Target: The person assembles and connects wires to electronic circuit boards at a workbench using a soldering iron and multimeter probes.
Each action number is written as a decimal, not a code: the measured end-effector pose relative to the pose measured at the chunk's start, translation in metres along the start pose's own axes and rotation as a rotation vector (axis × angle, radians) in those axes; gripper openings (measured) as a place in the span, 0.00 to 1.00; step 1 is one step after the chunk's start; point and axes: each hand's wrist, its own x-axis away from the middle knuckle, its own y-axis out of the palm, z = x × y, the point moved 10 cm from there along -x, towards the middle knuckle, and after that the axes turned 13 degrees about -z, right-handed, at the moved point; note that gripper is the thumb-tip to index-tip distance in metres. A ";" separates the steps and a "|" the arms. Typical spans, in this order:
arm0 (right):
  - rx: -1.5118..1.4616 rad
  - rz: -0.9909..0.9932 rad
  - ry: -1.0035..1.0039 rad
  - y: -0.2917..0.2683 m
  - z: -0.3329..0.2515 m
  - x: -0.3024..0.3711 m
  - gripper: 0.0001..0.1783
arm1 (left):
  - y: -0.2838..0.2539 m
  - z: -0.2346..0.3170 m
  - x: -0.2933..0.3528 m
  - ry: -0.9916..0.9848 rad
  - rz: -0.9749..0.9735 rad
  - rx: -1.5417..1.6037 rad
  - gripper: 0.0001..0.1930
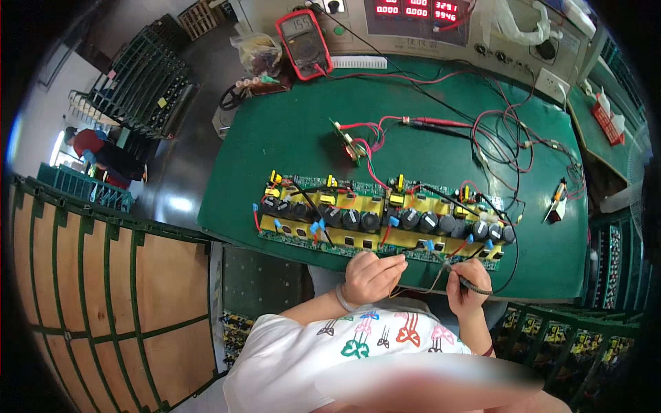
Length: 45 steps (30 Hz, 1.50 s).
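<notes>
- Green matting covered the counter, and a long circuit board lay flat along its near edge, within easy reach of both hands.
- Left hand was curled at the board's front edge, fingers pinched on what looked like a thin wire, probably to steady it.
- Right hand was clenched around a dark probe, its tip angled toward the board's lower right.
- Red multimeter stood propped at the counter's far side, facing the person for reading, with red leads trailing across the mat.
</notes>
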 end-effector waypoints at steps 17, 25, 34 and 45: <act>-0.159 -0.078 0.268 -0.035 0.045 -0.135 0.06 | 0.006 -0.009 0.000 0.027 -0.052 -0.006 0.15; -0.070 -0.118 0.369 -0.024 0.074 -0.130 0.05 | 0.013 -0.007 0.005 0.065 -0.117 -0.023 0.11; 0.013 -0.213 0.417 -0.009 0.087 -0.129 0.06 | 0.013 -0.006 0.003 0.073 -0.106 -0.021 0.10; -0.085 -0.202 0.470 0.001 0.096 -0.136 0.08 | 0.006 -0.013 -0.001 0.057 -0.081 -0.043 0.10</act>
